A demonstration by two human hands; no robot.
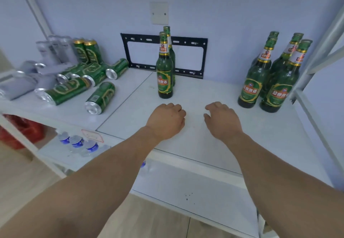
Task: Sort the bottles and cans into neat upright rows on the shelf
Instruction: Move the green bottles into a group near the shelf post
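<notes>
I see my left hand [166, 119] and right hand [221, 119] loosely curled, empty, on the shelf [204, 92]; bottle [164, 70] upright just beyond.

A white shelf [214, 126] carries two upright green bottles [164, 70] at its centre, one behind the other. Four more bottles [273, 77] stand clustered at 3 o'clock. At 9 o'clock, green cans [100, 98] and silver cans [28, 81] lie toppled, a few standing behind.
</notes>
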